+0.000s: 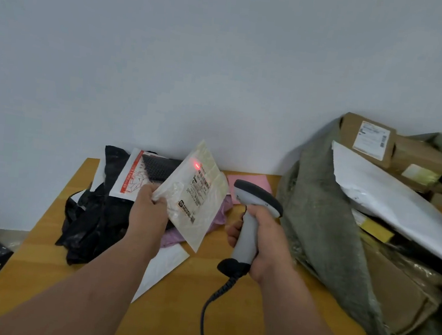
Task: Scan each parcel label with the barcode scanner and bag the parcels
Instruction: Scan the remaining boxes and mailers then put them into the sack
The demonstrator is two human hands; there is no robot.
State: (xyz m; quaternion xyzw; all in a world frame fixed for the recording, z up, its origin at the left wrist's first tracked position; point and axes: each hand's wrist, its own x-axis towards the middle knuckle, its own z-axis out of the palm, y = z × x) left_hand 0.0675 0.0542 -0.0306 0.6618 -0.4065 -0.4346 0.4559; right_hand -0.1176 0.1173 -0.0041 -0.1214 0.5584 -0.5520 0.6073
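— While L hand pinches the clear parcel up over the table, where's the scanner?
— R hand grips barcode scanner, red dot on label. Green sack beside it.

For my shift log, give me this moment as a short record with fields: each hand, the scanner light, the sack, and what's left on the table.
left hand: pinches clear parcel, held tilted above table
right hand: grips barcode scanner
red light: on parcel's top, above label
grey-green sack: open, holds boxes and white mailer
table: black bags, other mailers
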